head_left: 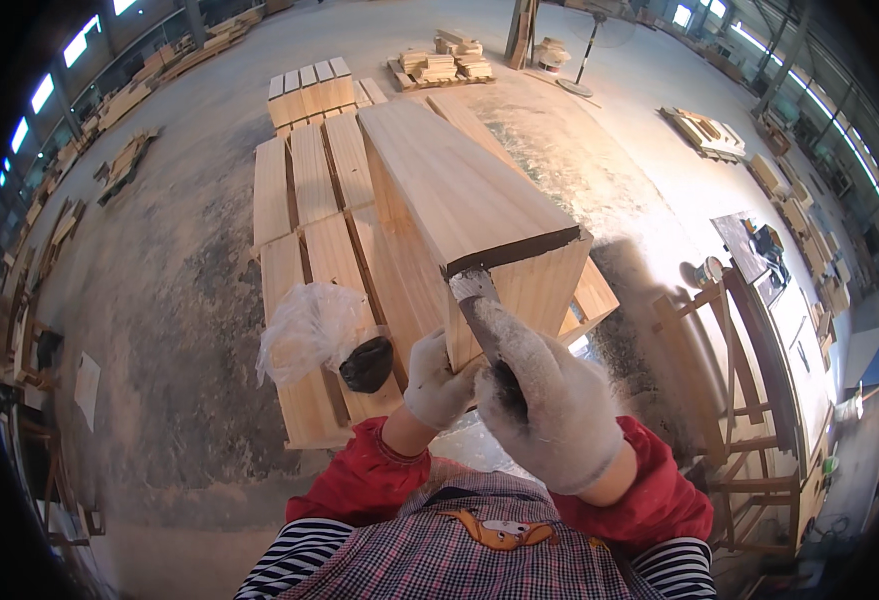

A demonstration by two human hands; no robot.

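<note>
A long pale wooden box (469, 175) lies with its near end toward me, and a dark brown strip (519, 248) runs along the top edge of that end. My right hand (559, 410), in a white glove, is closed round a putty knife (489, 320). The knife's smeared blade touches the box's upper left corner, at the end of the strip. My left hand (434, 380), also gloved, grips the lower left edge of the same end; some of its fingers are hidden. Left of it, a clear plastic bag (309, 322) with a dark lump (367, 364) rests on other boxes.
Several similar wooden boxes (284, 270) lie in rows under and left of this one, with a smaller stack (309, 92) behind. On the right stands a wooden-legged workbench (794, 350). Farther off are a pallet of boards (444, 62) and a stand fan (587, 55).
</note>
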